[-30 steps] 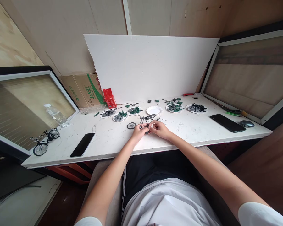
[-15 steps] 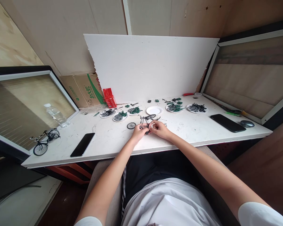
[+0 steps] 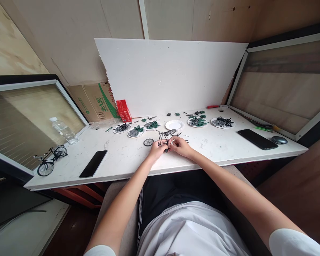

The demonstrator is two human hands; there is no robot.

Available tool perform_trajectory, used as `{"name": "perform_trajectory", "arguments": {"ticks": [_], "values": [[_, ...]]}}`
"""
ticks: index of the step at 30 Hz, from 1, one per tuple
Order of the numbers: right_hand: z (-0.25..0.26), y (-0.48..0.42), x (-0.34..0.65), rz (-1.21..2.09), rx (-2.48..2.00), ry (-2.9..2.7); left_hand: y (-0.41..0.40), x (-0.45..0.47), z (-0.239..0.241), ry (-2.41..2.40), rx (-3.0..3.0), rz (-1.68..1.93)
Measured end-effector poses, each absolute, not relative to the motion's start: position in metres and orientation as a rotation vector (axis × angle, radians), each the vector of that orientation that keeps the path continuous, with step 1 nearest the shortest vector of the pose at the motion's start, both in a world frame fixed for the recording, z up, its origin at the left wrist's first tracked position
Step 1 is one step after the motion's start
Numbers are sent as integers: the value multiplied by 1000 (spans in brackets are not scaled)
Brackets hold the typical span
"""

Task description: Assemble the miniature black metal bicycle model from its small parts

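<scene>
A small black model bicycle frame [image 3: 164,137] with one wheel stands at the middle of the white table [image 3: 122,160]. My left hand [image 3: 157,150] is closed on its near lower part. My right hand [image 3: 180,145] pinches the frame from the right, fingers pressed together. A loose small wheel [image 3: 148,142] lies just left of the frame. Beyond it sit several paper plates of green and black parts [image 3: 136,132], one empty plate [image 3: 174,124] among them.
A finished model bicycle [image 3: 49,160] and a water bottle [image 3: 63,131] stand at the far left. One black phone [image 3: 93,163] lies left of my hands, another [image 3: 257,139] at the right beside a grey mouse [image 3: 279,140]. A red box [image 3: 124,110] and white board [image 3: 170,76] stand behind.
</scene>
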State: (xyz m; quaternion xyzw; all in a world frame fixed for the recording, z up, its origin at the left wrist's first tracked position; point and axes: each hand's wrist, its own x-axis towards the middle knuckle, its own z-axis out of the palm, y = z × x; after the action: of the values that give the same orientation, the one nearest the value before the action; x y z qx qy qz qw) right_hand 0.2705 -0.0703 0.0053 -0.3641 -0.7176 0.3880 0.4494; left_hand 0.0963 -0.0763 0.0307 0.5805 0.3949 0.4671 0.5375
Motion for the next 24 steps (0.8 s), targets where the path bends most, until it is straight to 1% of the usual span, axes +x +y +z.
{"name": "perform_trajectory", "arguments": {"ticks": [24], "values": [[4,-70,270,1018,-881,-1758,-77,97,32,944,1395,1100]]}}
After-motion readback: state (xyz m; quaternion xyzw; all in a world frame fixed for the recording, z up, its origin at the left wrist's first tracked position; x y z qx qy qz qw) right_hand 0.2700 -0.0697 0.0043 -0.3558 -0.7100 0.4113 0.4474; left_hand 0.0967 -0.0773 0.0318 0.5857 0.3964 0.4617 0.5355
